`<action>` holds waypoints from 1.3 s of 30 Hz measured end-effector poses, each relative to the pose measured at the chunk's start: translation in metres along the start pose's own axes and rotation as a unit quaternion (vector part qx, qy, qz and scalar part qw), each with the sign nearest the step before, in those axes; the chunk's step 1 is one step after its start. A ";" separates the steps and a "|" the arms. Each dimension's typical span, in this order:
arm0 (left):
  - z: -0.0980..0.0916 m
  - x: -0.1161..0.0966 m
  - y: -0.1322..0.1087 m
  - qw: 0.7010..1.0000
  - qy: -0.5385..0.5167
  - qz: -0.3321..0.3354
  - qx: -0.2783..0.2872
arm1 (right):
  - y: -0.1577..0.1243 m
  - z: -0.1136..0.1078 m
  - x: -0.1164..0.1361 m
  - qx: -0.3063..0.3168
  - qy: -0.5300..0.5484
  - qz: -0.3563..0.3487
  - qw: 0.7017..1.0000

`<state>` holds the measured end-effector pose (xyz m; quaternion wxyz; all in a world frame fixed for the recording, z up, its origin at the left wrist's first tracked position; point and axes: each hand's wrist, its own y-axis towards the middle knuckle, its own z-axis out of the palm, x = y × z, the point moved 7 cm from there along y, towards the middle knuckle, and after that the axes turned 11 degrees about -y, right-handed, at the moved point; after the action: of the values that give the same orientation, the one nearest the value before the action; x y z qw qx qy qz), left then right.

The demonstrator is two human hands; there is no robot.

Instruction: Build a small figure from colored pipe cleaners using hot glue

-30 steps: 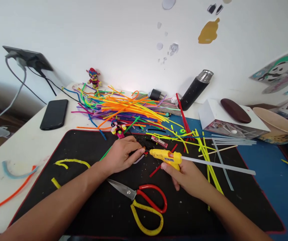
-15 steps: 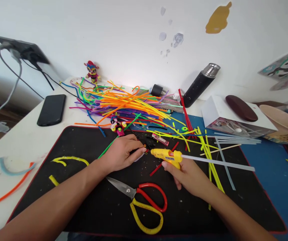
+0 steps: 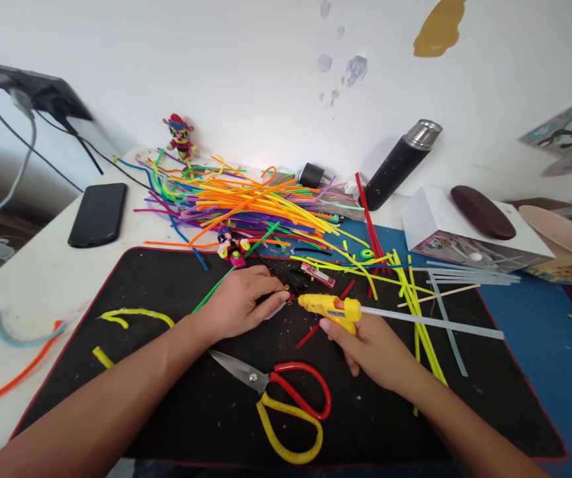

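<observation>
My right hand [image 3: 373, 345] is wrapped round the handle of a yellow hot glue gun [image 3: 328, 307], and a long clear glue stick [image 3: 430, 322] juts out of its back. The gun's nozzle points left, close to the fingertips of my left hand [image 3: 243, 302]. Those fingertips are pinched together over the black mat; a tiny red piece [image 3: 292, 297] shows at the nozzle, but I cannot make out what the fingers hold. Just behind my left hand lies a small pipe-cleaner figure [image 3: 233, 251]. Scissors [image 3: 266, 382] with red and yellow handles lie in front of my hands.
A heap of coloured pipe cleaners [image 3: 266, 202] spreads along the back. A black thermos [image 3: 400, 166], a white box [image 3: 470, 229] and spare glue sticks [image 3: 475, 273] stand or lie on the right. The phone [image 3: 97, 216] is at left, and a second figure [image 3: 180, 138] stands against the wall.
The view has shifted slightly. Both hands and the glue gun keep nearly the same position, with the nozzle still at my left fingertips.
</observation>
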<state>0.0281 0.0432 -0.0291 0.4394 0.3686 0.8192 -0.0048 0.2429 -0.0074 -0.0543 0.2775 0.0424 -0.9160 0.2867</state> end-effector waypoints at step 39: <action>0.000 0.000 0.001 1.000 -0.003 0.016 -0.010 | 0.004 -0.004 0.005 0.013 0.001 0.023 1.000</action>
<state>0.0283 0.0441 -0.0288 0.4452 0.3771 0.8121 0.0089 0.2401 -0.0017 -0.0508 0.2708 0.0245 -0.9127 0.3051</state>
